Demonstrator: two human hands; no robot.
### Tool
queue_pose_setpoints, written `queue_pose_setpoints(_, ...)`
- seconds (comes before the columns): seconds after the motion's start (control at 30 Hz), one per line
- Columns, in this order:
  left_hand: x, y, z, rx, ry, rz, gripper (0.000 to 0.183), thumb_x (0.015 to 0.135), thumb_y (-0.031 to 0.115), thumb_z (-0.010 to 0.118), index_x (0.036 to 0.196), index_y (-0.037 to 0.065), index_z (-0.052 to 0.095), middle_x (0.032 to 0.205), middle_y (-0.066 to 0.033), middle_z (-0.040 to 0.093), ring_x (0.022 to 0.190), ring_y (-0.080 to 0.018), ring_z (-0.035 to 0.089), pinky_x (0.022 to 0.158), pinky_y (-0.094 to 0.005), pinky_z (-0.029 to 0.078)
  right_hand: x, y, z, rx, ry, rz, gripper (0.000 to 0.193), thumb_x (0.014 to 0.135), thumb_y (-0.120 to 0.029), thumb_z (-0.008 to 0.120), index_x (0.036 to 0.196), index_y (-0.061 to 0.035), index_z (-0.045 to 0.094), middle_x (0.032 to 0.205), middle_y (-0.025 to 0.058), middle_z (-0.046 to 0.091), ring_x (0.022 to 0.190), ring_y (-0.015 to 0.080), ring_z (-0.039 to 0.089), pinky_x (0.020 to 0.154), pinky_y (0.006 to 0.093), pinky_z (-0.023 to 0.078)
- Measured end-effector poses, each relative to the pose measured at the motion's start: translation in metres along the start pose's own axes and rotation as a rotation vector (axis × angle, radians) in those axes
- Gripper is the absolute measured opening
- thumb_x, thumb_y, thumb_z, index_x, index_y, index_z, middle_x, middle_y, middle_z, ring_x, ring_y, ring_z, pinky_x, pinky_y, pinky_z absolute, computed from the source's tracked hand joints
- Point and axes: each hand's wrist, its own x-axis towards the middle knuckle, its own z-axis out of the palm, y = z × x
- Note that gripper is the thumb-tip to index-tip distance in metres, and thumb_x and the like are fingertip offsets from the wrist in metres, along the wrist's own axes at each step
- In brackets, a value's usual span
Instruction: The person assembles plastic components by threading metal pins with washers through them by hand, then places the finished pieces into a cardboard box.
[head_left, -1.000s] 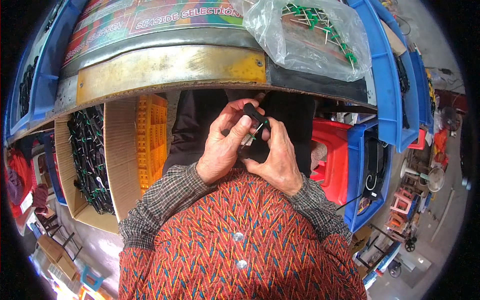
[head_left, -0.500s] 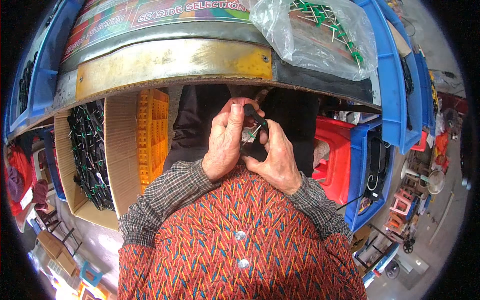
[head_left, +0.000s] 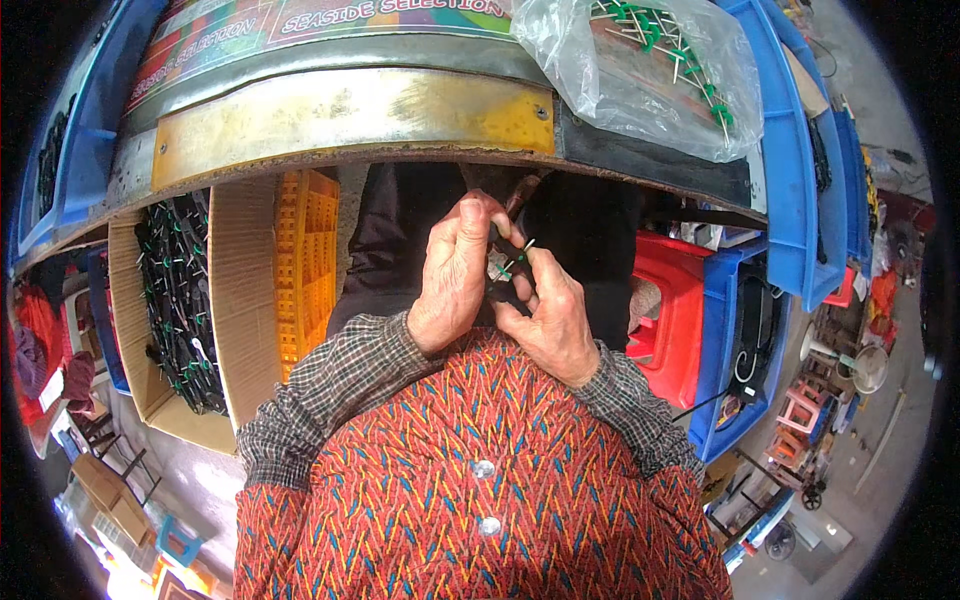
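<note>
Over my lap, below the table edge, both hands hold a small black plastic part [head_left: 508, 252] with a thin white pin and green bits on it. My left hand [head_left: 448, 275] has its fingers bent around the part's far end, thumb stretched along it. My right hand [head_left: 558, 318] pinches the near side, thumb and index finger close to the pin. Much of the part is hidden by the fingers, so its exact kind cannot be made out. At my left, a cardboard box [head_left: 245, 310] contains many similar black parts with green and white pins.
On the table [head_left: 350, 120], a clear plastic bag [head_left: 600, 95] of green-and-white pins lies at the right. An orange crate [head_left: 307, 260] stands beside the cardboard box. A red stool [head_left: 672, 320] and blue bins [head_left: 715, 350] are at my right.
The black part has turned between my fingers. Its rounded end no longer shows beside my left thumb, and the white pin now points up to the right. Both hands stay nearly in place.
</note>
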Motion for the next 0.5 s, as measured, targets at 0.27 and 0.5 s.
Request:
queue_pose_setpoints(0.27, 0.009, -0.009, -0.009, 0.127, -0.048, 0.127, 0.062, 0.098, 0.059, 0.022, 0.074, 0.007, 0.046, 0.075, -0.006, 0.053, 0.071, -0.0123, 0.047, 0.068, -0.0269, 0.041, -0.001, 0.009, 0.003, -0.063, 0.016, -0.06, 0.042, 0.07, -0.001, 0.067, 0.108, 0.0009, 0.049, 0.076, 0.0141, 0.052, 0.062, 0.0252, 0.055, 0.058, 0.0353, 0.046)
queue_pose_setpoints(0.5, 0.005, 0.0, -0.019, -0.065, -0.15, 0.058, 0.047, 0.098, 0.044, 0.047, 0.119, 0.002, 0.046, 0.095, -0.0056, 0.059, 0.082, -0.013, 0.055, 0.078, -0.028, 0.046, 0.002, 0.008, -0.003, 0.066, 0.106, 0.06, 0.033, 0.069, -0.002, 0.071, 0.099, -0.0006, 0.056, 0.077, 0.0098, 0.057, 0.063, 0.0149, 0.055, 0.056, 0.03, 0.045)
